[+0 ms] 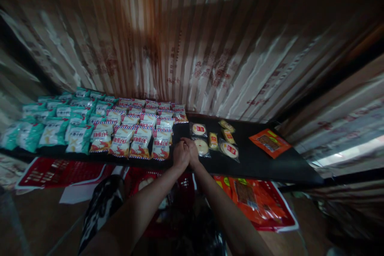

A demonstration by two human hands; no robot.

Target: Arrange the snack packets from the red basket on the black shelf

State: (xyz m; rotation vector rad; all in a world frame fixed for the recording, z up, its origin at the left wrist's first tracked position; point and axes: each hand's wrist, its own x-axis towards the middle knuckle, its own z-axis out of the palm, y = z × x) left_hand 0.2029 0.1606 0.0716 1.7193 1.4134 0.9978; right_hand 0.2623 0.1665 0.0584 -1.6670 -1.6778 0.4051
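Observation:
My left hand [181, 155] and my right hand [192, 151] are pressed together over the front of a black shelf [255, 160]. Both have their fingers curled; what they hold, if anything, is hidden. They hover just right of a row of red, white and blue snack bags [141, 142] and just left of round cakes in clear wrappers [201, 147]. Small yellow packets [213, 140] and another round cake [229, 150] lie further right.
Teal snack bags [54, 128] fill the shelf's left part. One orange packet [270, 142] lies at the right. Below the shelf stand a red basket [183, 192] and a red tray with orange packets [255, 200]. A corrugated, rust-stained wall [192, 40] rises behind.

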